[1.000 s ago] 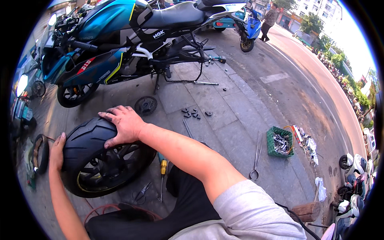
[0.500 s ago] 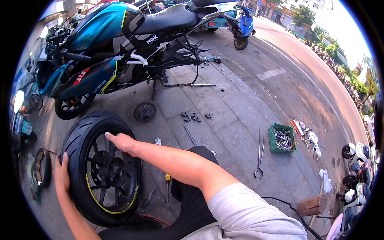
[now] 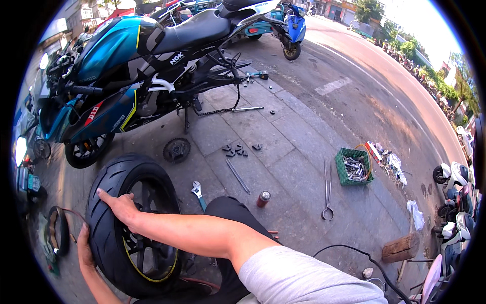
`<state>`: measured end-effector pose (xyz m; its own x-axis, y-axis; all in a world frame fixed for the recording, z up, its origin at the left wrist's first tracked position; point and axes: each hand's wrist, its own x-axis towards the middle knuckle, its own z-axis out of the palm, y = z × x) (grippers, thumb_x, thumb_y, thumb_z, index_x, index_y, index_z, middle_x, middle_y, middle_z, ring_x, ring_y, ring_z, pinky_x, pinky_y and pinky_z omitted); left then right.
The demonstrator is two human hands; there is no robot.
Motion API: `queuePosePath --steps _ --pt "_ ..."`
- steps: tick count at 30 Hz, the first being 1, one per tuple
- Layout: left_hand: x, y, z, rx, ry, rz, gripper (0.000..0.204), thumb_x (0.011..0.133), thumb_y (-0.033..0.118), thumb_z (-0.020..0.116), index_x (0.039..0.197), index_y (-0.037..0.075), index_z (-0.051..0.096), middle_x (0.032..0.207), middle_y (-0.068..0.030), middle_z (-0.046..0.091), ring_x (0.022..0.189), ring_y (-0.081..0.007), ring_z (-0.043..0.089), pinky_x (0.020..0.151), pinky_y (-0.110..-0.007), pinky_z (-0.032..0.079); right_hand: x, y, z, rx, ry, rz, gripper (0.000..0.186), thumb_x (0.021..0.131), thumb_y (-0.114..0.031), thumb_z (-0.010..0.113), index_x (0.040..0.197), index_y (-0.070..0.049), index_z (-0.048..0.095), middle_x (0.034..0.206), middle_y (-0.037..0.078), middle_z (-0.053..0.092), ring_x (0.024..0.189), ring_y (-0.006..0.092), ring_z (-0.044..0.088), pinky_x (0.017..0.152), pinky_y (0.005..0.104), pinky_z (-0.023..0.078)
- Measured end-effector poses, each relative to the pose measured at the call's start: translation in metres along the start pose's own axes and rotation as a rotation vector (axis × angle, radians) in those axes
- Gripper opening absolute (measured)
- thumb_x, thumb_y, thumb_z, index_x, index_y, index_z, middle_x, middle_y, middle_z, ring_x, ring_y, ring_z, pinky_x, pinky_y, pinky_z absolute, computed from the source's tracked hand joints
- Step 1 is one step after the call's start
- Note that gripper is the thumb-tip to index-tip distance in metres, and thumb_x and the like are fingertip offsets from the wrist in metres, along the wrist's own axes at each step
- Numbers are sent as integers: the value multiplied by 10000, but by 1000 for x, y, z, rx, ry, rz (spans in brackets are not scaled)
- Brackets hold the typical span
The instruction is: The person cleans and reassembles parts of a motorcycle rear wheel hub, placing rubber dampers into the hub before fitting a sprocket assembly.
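A black motorcycle wheel, its tyre fitted and its rim edged in yellow, stands on the paving at my left, leaning. My right hand reaches across and grips the tyre near its top, one finger stretched over the tread and others toward the rim. Against the tyre's left side presses my left hand, fingers pointing up; part of its palm is behind the rubber. Close to the wheel lies an adjustable wrench with a teal handle. A rear sprocket lies flat beyond the wheel.
The blue-black motorcycle stands ahead, its chain hanging. Black rubber blocks, a metal bar, a spray can, long tongs and a green basket of metal parts are on the paving. A wooden block sits at right.
The wheel has turned to show more tread. My right hand has shifted left from the rim onto the tyre. The wrench and spray can now show more fully.
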<state>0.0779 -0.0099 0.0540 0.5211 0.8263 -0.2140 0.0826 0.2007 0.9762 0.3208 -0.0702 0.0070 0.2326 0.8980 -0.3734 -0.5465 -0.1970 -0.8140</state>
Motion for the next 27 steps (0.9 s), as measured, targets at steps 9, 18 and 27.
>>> queuePosePath --steps 9,18,27 --pt "-31 4 -15 234 140 277 826 1053 512 654 1599 -67 432 1558 -138 535 1407 -231 538 1220 -359 379 -42 -40 16 -15 -95 -237 1106 945 -650 703 1463 275 386 1536 377 447 1402 416 546 1196 397 427" --pt "-8 -44 12 244 230 214 923 1046 480 684 1650 -101 297 1615 -205 454 1470 -267 462 1242 -357 335 11 -2 -14 -294 -55 -360 1214 904 -728 708 1448 300 360 1468 432 538 1391 443 583 1180 397 449" --pt "5 -50 22 192 254 187 931 1047 526 655 1629 -122 325 1615 -206 467 1487 -244 463 1252 -344 324 0 -13 -2 -232 44 -302 1140 907 -733 694 1410 261 454 1362 412 627 1291 459 657 1115 419 511"
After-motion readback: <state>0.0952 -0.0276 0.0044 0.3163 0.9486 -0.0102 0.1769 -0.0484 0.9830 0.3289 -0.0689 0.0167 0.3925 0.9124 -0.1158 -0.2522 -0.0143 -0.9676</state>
